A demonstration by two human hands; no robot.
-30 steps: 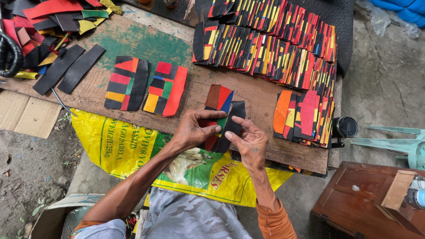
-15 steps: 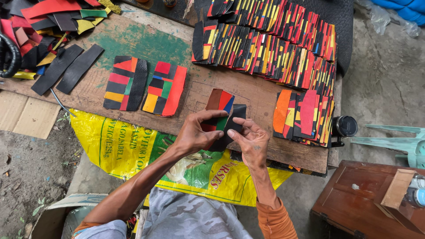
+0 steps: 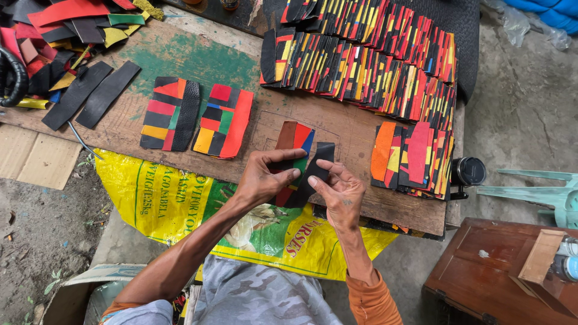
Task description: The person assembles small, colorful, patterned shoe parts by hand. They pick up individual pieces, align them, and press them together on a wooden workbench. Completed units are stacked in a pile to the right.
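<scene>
- Two hands work one patchwork piece (image 3: 293, 157) near the worktop's front edge: the left hand (image 3: 263, 179) pinches its coloured strips, and the right hand (image 3: 337, 191) grips a black strip (image 3: 316, 171) against its side.
- Judged from this, the black strip is being joined on; next it needs aligning edge to edge and pressing down.
- Two finished panels (image 3: 198, 117) lie toward the left, and stacked panels (image 3: 373, 60) fill the back right corner of the worktop (image 3: 198, 60).
- Compared with a second ago, both hands sit slightly higher and the black strip is more upright.
</scene>
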